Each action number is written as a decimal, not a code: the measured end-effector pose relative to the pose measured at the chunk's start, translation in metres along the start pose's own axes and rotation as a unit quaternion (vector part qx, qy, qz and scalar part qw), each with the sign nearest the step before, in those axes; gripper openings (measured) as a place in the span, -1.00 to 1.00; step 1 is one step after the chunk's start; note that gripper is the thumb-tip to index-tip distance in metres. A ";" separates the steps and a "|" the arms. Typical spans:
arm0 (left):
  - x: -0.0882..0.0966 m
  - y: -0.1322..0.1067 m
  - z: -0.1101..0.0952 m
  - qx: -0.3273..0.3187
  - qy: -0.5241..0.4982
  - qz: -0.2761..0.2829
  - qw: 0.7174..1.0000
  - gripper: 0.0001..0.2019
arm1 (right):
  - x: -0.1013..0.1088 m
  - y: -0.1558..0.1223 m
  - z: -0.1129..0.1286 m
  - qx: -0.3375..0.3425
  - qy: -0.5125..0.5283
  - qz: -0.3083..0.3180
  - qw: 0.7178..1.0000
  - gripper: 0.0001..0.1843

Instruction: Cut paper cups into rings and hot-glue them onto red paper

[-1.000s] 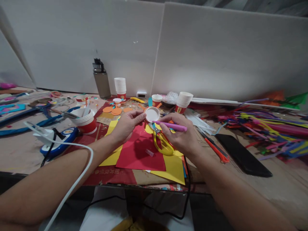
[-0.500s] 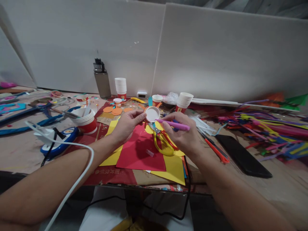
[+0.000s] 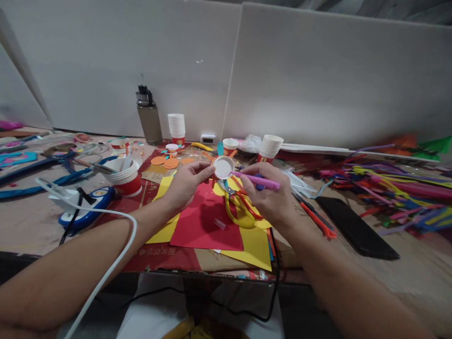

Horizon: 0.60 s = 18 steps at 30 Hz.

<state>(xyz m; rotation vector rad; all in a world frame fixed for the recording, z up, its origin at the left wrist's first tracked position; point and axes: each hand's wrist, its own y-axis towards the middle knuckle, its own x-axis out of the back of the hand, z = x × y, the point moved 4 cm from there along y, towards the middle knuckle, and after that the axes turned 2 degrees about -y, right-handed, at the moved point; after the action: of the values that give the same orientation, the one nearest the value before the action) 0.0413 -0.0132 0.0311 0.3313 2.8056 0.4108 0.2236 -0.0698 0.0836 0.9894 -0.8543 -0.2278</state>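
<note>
My left hand point(image 3: 186, 182) pinches a small paper cup point(image 3: 223, 167) held on its side, its white round bottom facing me. My right hand point(image 3: 269, 197) grips a purple pen point(image 3: 257, 180) with the tip at the cup's right edge. Below both hands lie yellow-handled scissors point(image 3: 237, 209) on a red paper sheet point(image 3: 205, 220) and yellow sheets point(image 3: 253, 242).
Stacks of paper cups point(image 3: 270, 149) point(image 3: 176, 127), a grey water bottle point(image 3: 149, 117), orange paper circles point(image 3: 168, 162), a red cup with strips point(image 3: 124, 177), a blue-and-white device with a white cable point(image 3: 88, 207), an orange cutter point(image 3: 314, 217), a black phone point(image 3: 355, 228) and colourful strips point(image 3: 395, 190).
My right hand has lifted slightly and swung the pen's tip from the paper up to the cup's edge. My left hand and the cup have barely moved.
</note>
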 end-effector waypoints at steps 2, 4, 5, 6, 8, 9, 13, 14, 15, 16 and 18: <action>0.000 0.000 0.000 -0.001 0.004 -0.004 1.000 -0.78 | 0.000 0.000 0.000 -0.002 -0.001 -0.003 1.000 -0.93; 0.001 0.000 0.000 -0.005 0.008 -0.006 1.000 -0.77 | 0.000 0.000 0.000 -0.004 -0.001 -0.006 1.000 -0.90; 0.001 0.000 0.000 -0.007 0.010 -0.006 1.000 -0.77 | 0.000 0.000 0.000 -0.005 -0.001 -0.007 1.000 -0.90; 0.001 0.000 0.000 -0.008 0.012 -0.006 1.000 -0.77 | 0.000 0.000 0.000 -0.006 -0.001 -0.007 1.000 -0.89; 0.002 0.000 0.001 -0.010 0.016 -0.007 1.000 -0.76 | 0.000 0.000 0.000 -0.006 -0.005 -0.008 1.000 -0.88; 0.002 0.000 0.001 -0.011 0.017 -0.008 1.000 -0.76 | 0.000 0.000 -0.001 -0.005 -0.008 -0.009 1.000 -0.88; 0.002 0.001 0.001 -0.012 0.017 -0.007 1.000 -0.75 | 0.000 -0.001 -0.002 0.000 -0.011 -0.014 1.000 -0.88; 0.001 0.001 0.001 -0.011 0.018 -0.006 1.000 -0.74 | 0.000 -0.001 -0.002 -0.002 -0.011 -0.013 1.000 -0.88; 0.001 0.000 0.001 -0.011 0.020 -0.006 1.000 -0.74 | 0.000 -0.001 -0.002 -0.005 -0.010 -0.014 1.000 -0.88; 0.001 0.000 0.000 -0.011 0.022 -0.007 1.000 -0.73 | 0.000 -0.001 -0.002 -0.008 -0.010 -0.014 1.000 -0.87; 0.001 0.000 0.000 -0.011 0.026 -0.007 1.000 -0.73 | 0.001 -0.001 -0.002 -0.010 -0.012 -0.015 1.000 -0.87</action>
<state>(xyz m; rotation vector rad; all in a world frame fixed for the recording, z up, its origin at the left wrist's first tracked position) 0.0404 -0.0133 0.0310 0.2998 2.8505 0.4537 0.2253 -0.0695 0.0830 0.9837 -0.8589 -0.2742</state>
